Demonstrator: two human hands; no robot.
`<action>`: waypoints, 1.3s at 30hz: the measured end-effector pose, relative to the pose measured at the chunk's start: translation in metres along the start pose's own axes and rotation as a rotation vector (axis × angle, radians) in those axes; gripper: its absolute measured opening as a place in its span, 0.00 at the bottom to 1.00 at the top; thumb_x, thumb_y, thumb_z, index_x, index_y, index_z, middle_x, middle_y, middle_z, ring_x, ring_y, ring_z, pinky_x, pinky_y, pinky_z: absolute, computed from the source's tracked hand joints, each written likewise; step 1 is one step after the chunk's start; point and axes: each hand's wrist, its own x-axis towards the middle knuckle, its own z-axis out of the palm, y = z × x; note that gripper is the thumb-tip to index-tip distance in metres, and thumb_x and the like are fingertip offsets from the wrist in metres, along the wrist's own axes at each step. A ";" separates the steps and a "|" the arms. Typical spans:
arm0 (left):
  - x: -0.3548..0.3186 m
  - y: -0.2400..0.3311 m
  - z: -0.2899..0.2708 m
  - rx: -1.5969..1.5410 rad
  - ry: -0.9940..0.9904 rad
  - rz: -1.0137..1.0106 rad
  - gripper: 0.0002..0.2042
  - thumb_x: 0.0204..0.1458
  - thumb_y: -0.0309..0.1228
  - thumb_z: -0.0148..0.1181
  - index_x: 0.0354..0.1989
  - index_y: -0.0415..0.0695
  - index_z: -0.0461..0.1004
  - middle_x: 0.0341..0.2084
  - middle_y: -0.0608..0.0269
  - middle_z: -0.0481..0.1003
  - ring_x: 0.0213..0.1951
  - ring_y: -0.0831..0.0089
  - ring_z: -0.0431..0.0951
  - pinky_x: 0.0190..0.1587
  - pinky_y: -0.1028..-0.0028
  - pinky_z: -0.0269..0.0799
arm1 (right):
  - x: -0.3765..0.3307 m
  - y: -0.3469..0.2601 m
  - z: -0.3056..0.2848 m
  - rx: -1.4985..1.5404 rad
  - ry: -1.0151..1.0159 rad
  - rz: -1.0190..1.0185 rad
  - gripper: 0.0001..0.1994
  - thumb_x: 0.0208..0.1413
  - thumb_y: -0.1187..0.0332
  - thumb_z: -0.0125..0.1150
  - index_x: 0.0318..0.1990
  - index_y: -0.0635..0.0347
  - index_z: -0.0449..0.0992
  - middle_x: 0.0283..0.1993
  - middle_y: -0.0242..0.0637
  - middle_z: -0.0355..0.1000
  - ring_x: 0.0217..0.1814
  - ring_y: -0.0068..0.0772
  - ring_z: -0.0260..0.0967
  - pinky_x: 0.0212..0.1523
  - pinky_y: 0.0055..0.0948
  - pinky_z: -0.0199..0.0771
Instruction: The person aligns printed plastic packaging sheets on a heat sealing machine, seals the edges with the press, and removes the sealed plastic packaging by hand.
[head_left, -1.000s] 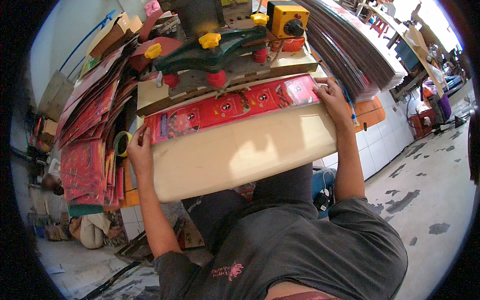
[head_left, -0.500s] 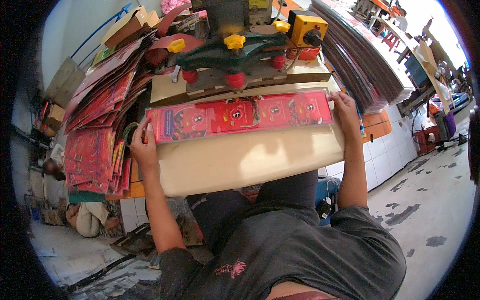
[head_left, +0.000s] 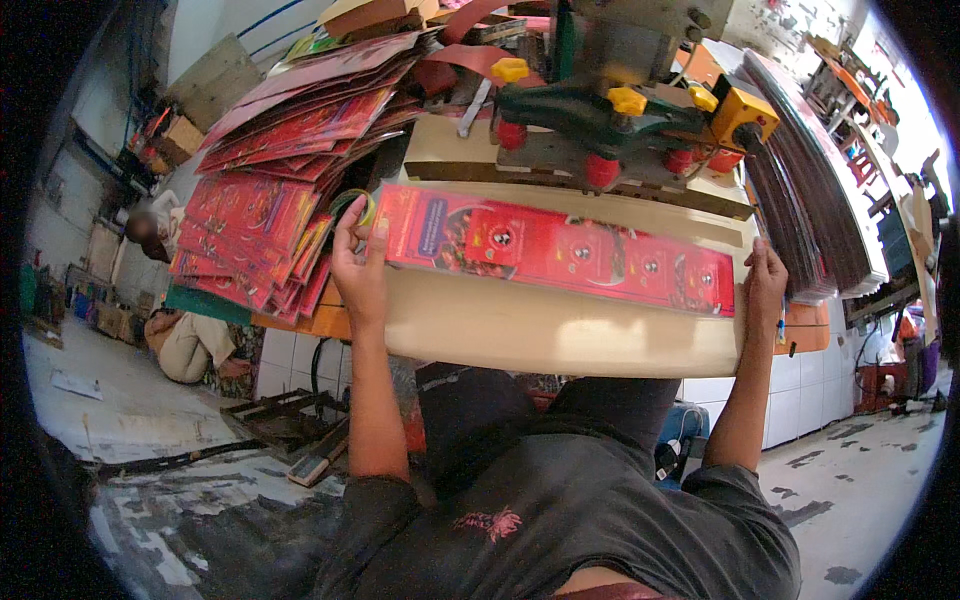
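Note:
A long red printed strip [head_left: 575,250] in a clear plastic layer lies across a cream board [head_left: 520,312] before me, its right end tilted nearer. My left hand [head_left: 362,265] grips the strip's left end, thumb on top, beside a roll of tape [head_left: 368,208]. At the opposite end my right hand [head_left: 764,280] is closed in a pinch by the clear margin; the exact contact there is hard to see. Just beyond the strip stands a dark green press head [head_left: 585,118] with yellow star knobs [head_left: 627,100] and red cylindrical pads [head_left: 603,170].
Stacks of red printed sheets [head_left: 250,225] rise at the left on the orange table [head_left: 325,322]. A yellow control box [head_left: 745,115] with a black knob sits right of the press. Tall piles of dark-edged sheets [head_left: 800,180] stand farther right. A person [head_left: 190,340] sits at the far left.
My view has swung left, so the table and press appear farther right. The strip's right end now angles nearer to me, with both hands still at its ends.

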 end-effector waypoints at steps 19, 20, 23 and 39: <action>-0.078 0.100 -0.024 -0.066 0.219 0.108 0.23 0.58 0.26 0.64 0.62 0.37 0.71 0.33 0.71 0.72 0.33 0.85 0.67 0.38 0.82 0.63 | -0.133 -0.258 0.187 -0.116 -0.676 -1.168 0.19 0.58 0.63 0.67 0.54 0.62 0.77 0.44 0.47 0.74 0.46 0.52 0.73 0.49 0.44 0.75; -0.082 0.102 -0.024 -0.070 0.254 0.110 0.23 0.57 0.27 0.64 0.62 0.37 0.70 0.33 0.71 0.71 0.33 0.85 0.67 0.38 0.82 0.63 | -0.137 -0.267 0.203 -0.115 -0.672 -1.169 0.19 0.58 0.63 0.67 0.54 0.62 0.77 0.44 0.47 0.74 0.46 0.52 0.73 0.49 0.44 0.75; -0.092 0.109 -0.023 -0.096 0.262 0.111 0.25 0.57 0.28 0.65 0.63 0.37 0.68 0.33 0.71 0.71 0.34 0.84 0.67 0.39 0.80 0.64 | -0.145 -0.289 0.240 -0.047 -0.652 -1.262 0.20 0.60 0.61 0.64 0.56 0.62 0.76 0.45 0.49 0.75 0.49 0.54 0.74 0.52 0.45 0.75; -0.100 0.108 -0.020 -0.123 0.324 0.131 0.21 0.57 0.28 0.65 0.58 0.36 0.70 0.38 0.65 0.74 0.39 0.77 0.73 0.47 0.74 0.70 | -0.172 -0.314 0.257 -0.191 -0.528 -1.426 0.07 0.51 0.66 0.60 0.33 0.60 0.72 0.32 0.39 0.74 0.37 0.43 0.78 0.35 0.41 0.78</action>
